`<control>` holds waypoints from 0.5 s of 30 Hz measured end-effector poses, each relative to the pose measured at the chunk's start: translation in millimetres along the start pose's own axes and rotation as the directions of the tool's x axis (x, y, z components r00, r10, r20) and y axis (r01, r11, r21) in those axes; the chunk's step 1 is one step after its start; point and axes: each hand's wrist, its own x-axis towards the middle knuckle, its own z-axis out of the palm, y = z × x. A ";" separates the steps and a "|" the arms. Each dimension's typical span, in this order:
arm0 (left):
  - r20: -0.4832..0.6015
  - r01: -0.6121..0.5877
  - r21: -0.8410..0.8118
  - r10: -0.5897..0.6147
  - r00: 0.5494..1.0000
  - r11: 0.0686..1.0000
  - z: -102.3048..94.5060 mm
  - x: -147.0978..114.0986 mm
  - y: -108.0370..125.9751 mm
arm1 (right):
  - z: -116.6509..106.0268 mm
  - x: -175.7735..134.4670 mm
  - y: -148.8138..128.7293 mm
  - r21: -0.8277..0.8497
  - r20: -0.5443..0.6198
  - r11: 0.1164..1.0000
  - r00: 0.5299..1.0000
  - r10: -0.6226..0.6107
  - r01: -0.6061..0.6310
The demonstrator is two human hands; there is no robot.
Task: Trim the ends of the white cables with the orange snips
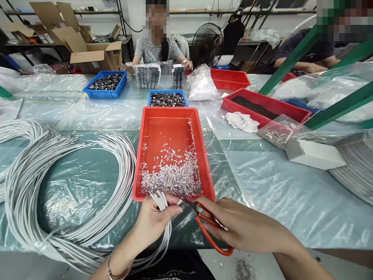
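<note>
My left hand [157,216] is closed around a bundle of white cables [166,235] just in front of the red tray's near edge. One cable end sticks out between thumb and finger toward the blades. In my right hand [236,223] is a pair of scissors [208,227] with orange handles, its dark blades meeting that cable end; whether they have closed on it I cannot tell. The red tray [209,182] holds many small silvery bits, heaped toward its near side. A big coil of white cables [25,194], tied at the bottom, lies to the left.
Blue bins [116,92] of black parts stand farther back, near a person [157,48] across the table. At the right are a long red bin [262,99], a white cloth [241,120], a white box [314,153] and green bars [291,58].
</note>
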 end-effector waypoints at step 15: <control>0.159 0.219 -0.375 -0.171 0.972 0.901 11.0 -22.7 -12.6 | 48.7 29.5 0.4 0.745 -0.434 0.572 0.901 0.024 0.343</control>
